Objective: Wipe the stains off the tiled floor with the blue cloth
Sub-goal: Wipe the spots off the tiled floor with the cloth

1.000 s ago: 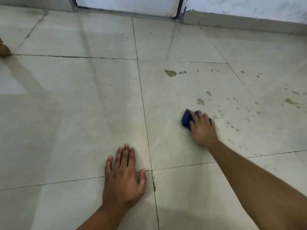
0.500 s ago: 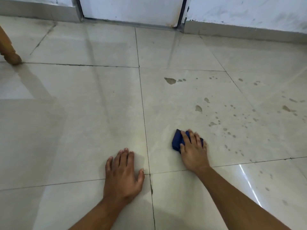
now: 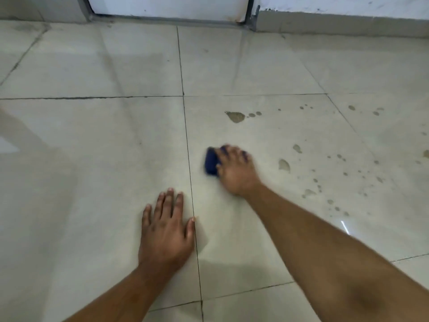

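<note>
While our left hand (image 3: 166, 233) lies flat and spread on the tiled floor (image 3: 92, 159), we wipe.
Our right hand (image 3: 234, 169) presses the blue cloth (image 3: 210, 161); stains (image 3: 284, 164) lie just beside.

A single head-worn camera looks forward and steeply down at the tiled floor (image 3: 92, 159) from close above. Both forearms enter from the lower edge of the frame, and the wall base (image 3: 336, 24) runs along the top edge.
</note>
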